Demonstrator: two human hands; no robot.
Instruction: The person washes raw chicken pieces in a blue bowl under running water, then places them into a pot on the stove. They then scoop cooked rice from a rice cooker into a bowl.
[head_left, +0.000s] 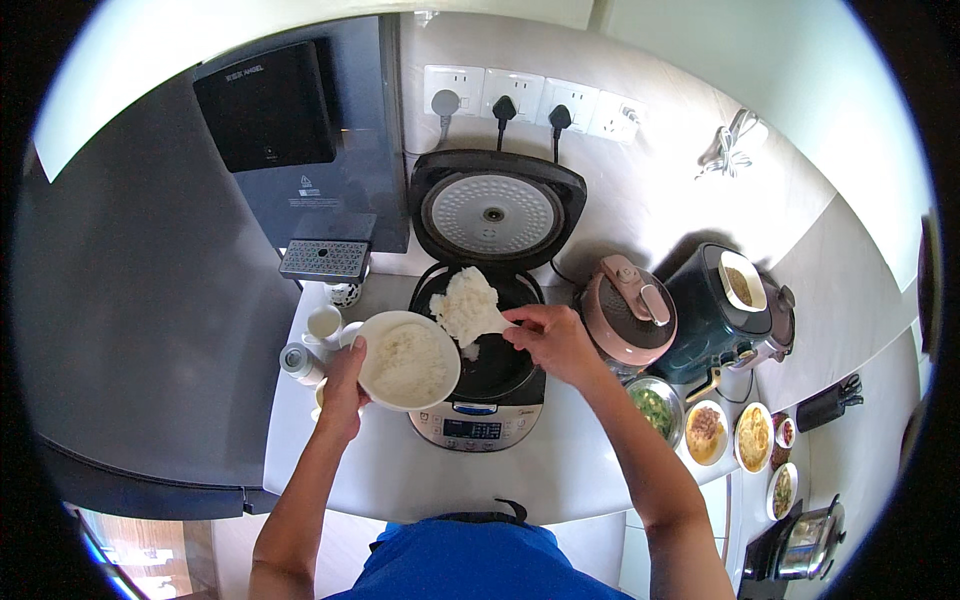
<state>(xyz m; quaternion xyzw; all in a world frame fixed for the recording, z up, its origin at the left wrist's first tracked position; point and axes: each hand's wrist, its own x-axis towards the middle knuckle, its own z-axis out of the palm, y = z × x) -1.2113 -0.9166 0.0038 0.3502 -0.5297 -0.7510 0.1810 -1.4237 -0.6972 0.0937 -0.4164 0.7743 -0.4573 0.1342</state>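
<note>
My left hand (345, 390) grips the rim and side of a white bowl (454, 367) with cooked rice (409, 365) in it. In my right hand (553, 341) is the handle of a white rice paddle (501, 324), loaded with a large clump of rice (466, 304). The clump is above the dark inner pot (499, 371) of a rice cooker (480, 433), right of the bowl. A small bit of rice (471, 352) shows just below the paddle. The cooker's lid (495, 214) stands raised at the back. The bowl covers the pot's left side.
Mugs (324, 324) and a flask (298, 361) stand left of the bowl, below a water dispenser (322, 259). To the right are a pink pressure cooker (628, 315), a dark green air fryer (694, 322) and several dishes of food (705, 431). Plugged sockets (514, 97) line the wall.
</note>
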